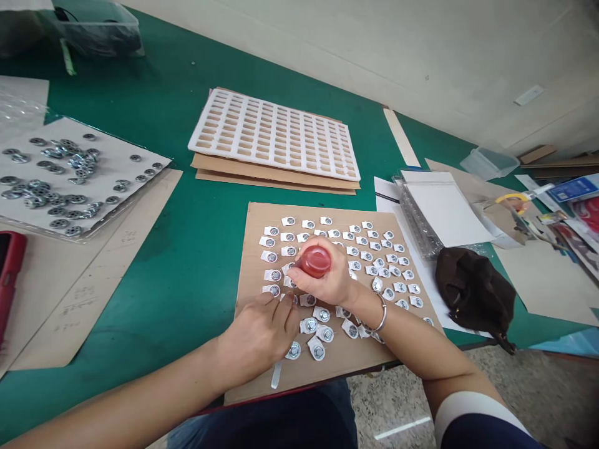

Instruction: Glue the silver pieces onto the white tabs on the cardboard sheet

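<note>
A brown cardboard sheet (253, 380) lies at the table's front edge, bearing many small round metal pieces on white tabs (318, 349). My right hand (330, 274) is closed around a red rounded handle (316, 261) above the middle of the sheet; the tool's lower end is hidden. Just left of it and lower, my left hand (262, 333) rests on the sheet, fingertips at one of the pieces. Whether it pinches that piece is hidden. A pale strip (276, 375) sticks out below my left hand.
Behind the sheet, a white slotted tray (276, 134) sits on cardboard. Loose metal discs (82, 162) lie on a wrapped board at left, near a red phone case (10, 268). A dark pouch (472, 296), white cards (447, 206) and a clear container (490, 162) are at right.
</note>
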A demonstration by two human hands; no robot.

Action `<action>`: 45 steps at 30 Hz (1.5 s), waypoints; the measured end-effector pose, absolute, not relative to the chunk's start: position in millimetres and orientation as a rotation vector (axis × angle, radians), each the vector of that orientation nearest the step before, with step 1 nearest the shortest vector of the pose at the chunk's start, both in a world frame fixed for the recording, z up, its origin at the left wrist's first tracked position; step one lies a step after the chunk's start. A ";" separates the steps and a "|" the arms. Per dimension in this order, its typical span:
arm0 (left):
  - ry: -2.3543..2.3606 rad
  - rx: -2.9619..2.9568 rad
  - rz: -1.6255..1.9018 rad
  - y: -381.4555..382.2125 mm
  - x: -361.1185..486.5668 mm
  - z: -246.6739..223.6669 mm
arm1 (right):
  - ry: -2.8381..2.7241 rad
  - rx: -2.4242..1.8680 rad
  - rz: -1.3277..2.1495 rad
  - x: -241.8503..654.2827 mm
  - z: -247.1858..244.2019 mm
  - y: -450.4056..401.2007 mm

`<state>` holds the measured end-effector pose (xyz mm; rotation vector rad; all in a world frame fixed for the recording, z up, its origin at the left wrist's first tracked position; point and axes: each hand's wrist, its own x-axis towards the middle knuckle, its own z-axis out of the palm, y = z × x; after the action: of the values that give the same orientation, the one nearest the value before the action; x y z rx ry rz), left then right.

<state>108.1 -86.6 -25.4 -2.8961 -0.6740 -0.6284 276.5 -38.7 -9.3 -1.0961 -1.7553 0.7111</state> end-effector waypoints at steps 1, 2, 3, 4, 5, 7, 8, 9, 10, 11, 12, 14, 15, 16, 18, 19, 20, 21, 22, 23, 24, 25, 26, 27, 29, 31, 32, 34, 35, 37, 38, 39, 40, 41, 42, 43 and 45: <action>-0.675 -2.898 -0.626 -86.8 108.0 -25.5 | -1.755 -1.097 0.709 276.7 -9.7 -38.6; -0.675 -2.898 -0.627 -86.9 108.0 -25.4 | -1.754 -1.098 0.708 277.0 -9.9 -38.4; -0.673 -2.895 -0.630 -87.0 108.0 -25.2 | -1.752 -1.097 0.705 277.3 -10.1 -38.2; -0.671 -2.892 -0.631 -87.0 108.0 -24.9 | -1.749 -1.096 0.702 277.6 -10.3 -38.1; -0.670 -2.889 -0.631 -86.9 108.0 -24.7 | -1.749 -1.096 0.702 277.9 -10.4 -37.9; -0.667 -2.878 -0.629 -86.7 108.2 -24.8 | -1.748 -1.097 0.704 278.4 -10.7 -37.8; -0.668 -2.863 -0.631 -86.6 108.3 -25.3 | -1.748 -1.098 0.702 278.5 -10.9 -37.7; -0.671 -2.844 -0.641 -86.5 108.4 -26.0 | -1.748 -1.101 0.700 278.6 -11.1 -37.7; -0.674 -2.825 -0.660 -86.4 108.5 -26.9 | -1.748 -1.104 0.698 278.7 -11.2 -37.7; -0.675 -2.810 -0.684 -86.3 108.7 -27.8 | -1.747 -1.109 0.696 278.7 -11.3 -37.7; -0.675 -2.801 -0.705 -86.2 109.0 -28.6 | -1.745 -1.113 0.692 278.6 -11.4 -37.7; -0.668 -2.798 -0.738 -85.9 109.5 -29.3 | -1.742 -1.117 0.692 278.5 -11.5 -37.6; -0.664 -2.796 -0.747 -85.7 109.7 -29.3 | -1.742 -1.115 0.694 278.5 -11.5 -37.5; -0.664 -2.791 -0.751 -85.5 110.0 -29.0 | -1.741 -1.111 0.697 278.5 -11.6 -37.3; -0.670 -2.774 -0.764 -85.2 110.2 -28.3 | -1.737 -1.095 0.702 278.5 -11.7 -36.8; -0.671 -2.768 -0.769 -85.0 110.2 -28.0 | -1.734 -1.088 0.702 278.5 -11.7 -36.5; -0.670 -2.765 -0.773 -84.9 110.2 -27.9 | -1.732 -1.084 0.698 278.6 -11.8 -36.2; -0.671 -2.763 -0.781 -84.8 110.2 -27.9 | -1.730 -1.084 0.693 278.6 -11.7 -36.0; -0.672 -2.763 -0.790 -84.7 110.2 -28.0 | -1.730 -1.088 0.687 278.7 -11.6 -35.9; -0.675 -2.764 -0.795 -84.7 110.3 -28.2 | -1.731 -1.096 0.681 278.8 -11.4 -35.8; -0.679 -2.767 -0.801 -84.6 110.4 -28.3 | -1.733 -1.105 0.676 278.9 -11.0 -35.8; -0.684 -2.769 -0.807 -84.5 110.6 -28.3 | -1.736 -1.115 0.672 278.9 -10.5 -35.7; -0.690 -2.771 -0.813 -84.5 110.8 -28.1 | -1.738 -1.123 0.668 279.0 -9.9 -35.8; -0.694 -2.773 -0.820 -84.4 111.0 -27.9 | -1.740 -1.130 0.664 279.0 -9.2 -35.8; -0.701 -2.776 -0.837 -84.1 111.4 -27.0 | -1.742 -1.134 0.653 279.0 -7.8 -35.7; -0.705 -2.780 -0.856 -83.8 111.7 -26.2 | -1.743 -1.128 0.644 278.9 -6.8 -35.7; -0.703 -2.786 -0.862 -83.7 111.8 -26.1 | -1.745 -1.126 0.644 278.9 -6.6 -35.6; -0.699 -2.798 -0.867 -83.5 111.9 -26.4 | -1.747 -1.133 0.644 279.0 -7.1 -35.6; -0.697 -2.803 -0.867 -83.4 112.0 -26.7 | -1.744 -1.143 0.638 279.1 -7.8 -35.6; -0.696 -2.809 -0.867 -83.3 112.2 -27.4 | -1.736 -1.162 0.612 279.5 -9.3 -35.5; -0.696 -2.809 -0.871 -83.3 112.4 -27.5 | -1.733 -1.165 0.596 279.6 -10.0 -35.4; -0.698 -2.809 -0.875 -83.2 112.5 -27.4 | -1.732 -1.163 0.584 279.8 -10.5 -35.3; -0.700 -2.809 -0.877 -83.1 112.7 -27.0 | -1.732 -1.158 0.578 279.9 -10.6 -35.2; -0.704 -2.810 -0.880 -83.0 112.7 -26.4 | -1.735 -1.149 0.581 280.0 -10.4 -35.0; -0.710 -2.810 -0.885 -82.9 112.7 -25.7 | -1.740 -1.138 0.592 280.0 -9.9 -34.9; -0.715 -2.814 -0.885 -82.8 112.7 -25.0 | -1.747 -1.129 0.605 279.9 -9.1 -34.8; -0.722 -2.821 -0.888 -82.6 112.5 -23.8 | -1.759 -1.119 0.627 279.6 -7.3 -34.5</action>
<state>112.5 -82.6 -23.8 -2.8208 -0.7219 -0.8879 279.6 -34.5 -7.3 -1.1191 -1.7591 0.6267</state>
